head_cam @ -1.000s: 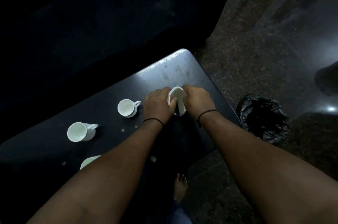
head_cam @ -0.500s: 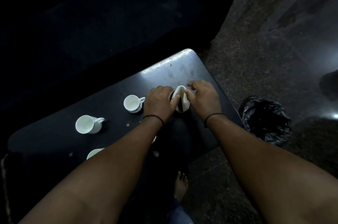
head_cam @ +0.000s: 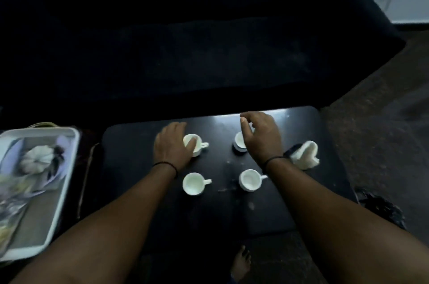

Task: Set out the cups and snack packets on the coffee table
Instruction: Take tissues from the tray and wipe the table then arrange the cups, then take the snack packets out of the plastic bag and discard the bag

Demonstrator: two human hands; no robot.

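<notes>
Four white cups stand in a square on the black coffee table (head_cam: 130, 167). My left hand (head_cam: 173, 144) grips the back left cup (head_cam: 196, 148), thumb on its rim. My right hand (head_cam: 261, 138) hovers over the back right cup (head_cam: 239, 142) with loosely curled fingers and the thumb lifted; the cup's right side is hidden under it. The front left cup (head_cam: 193, 183) and front right cup (head_cam: 250, 179) stand free, handles pointing right. Snack packets (head_cam: 37, 160) lie blurred in a white tray (head_cam: 67, 167) to the left of the table.
A dark holder with white napkins (head_cam: 305, 155) stands near the table's right edge. A dark sofa (head_cam: 209, 51) runs behind the table. A black bag (head_cam: 380, 208) sits on the floor at right. My bare foot (head_cam: 241, 263) is below the table's front edge.
Both hands have let go of the napkin holder and moved left onto the two back cups. The view has swung left, bringing the tray into sight.
</notes>
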